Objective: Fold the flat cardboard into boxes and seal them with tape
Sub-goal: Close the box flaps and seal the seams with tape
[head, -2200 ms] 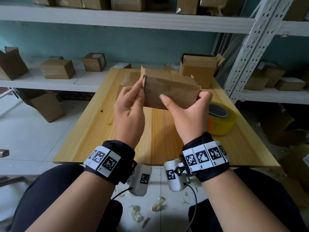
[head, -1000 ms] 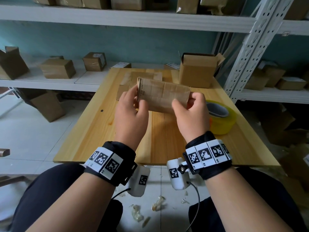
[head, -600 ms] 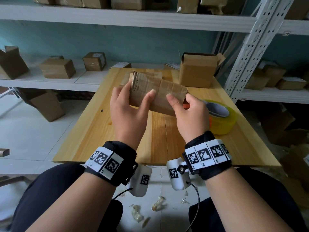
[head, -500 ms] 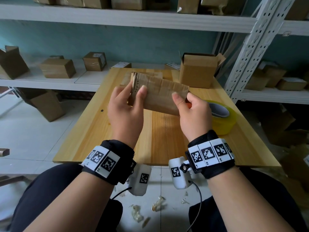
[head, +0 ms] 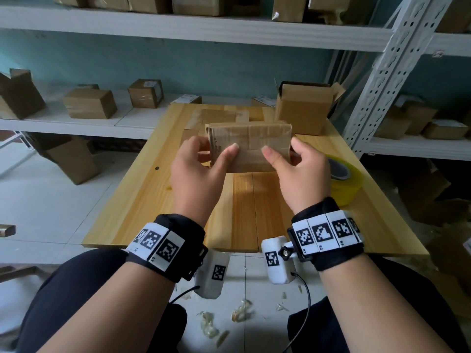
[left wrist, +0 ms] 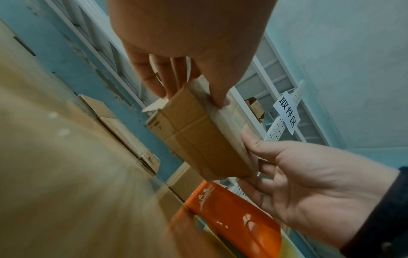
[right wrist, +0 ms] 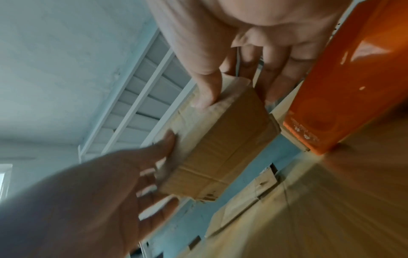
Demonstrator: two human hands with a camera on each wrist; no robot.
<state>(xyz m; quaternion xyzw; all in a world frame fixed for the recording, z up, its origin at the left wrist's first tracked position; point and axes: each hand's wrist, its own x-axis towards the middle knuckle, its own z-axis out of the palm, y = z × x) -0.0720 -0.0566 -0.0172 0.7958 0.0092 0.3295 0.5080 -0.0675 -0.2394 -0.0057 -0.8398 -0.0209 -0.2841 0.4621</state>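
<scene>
Two hands grip one small cardboard box (head: pixel 251 146) above the tabletop (head: pixel 142 200).
Left hand (head: pixel 196 179) and right hand (head: pixel 300 179) each pinch an end (thumbs in front); yellow tape roll (head: pixel 346 182) sits right of the box.

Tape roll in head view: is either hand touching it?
No. The tape roll sits on the table to the right, while the left hand and right hand both hold the cardboard box.
</scene>
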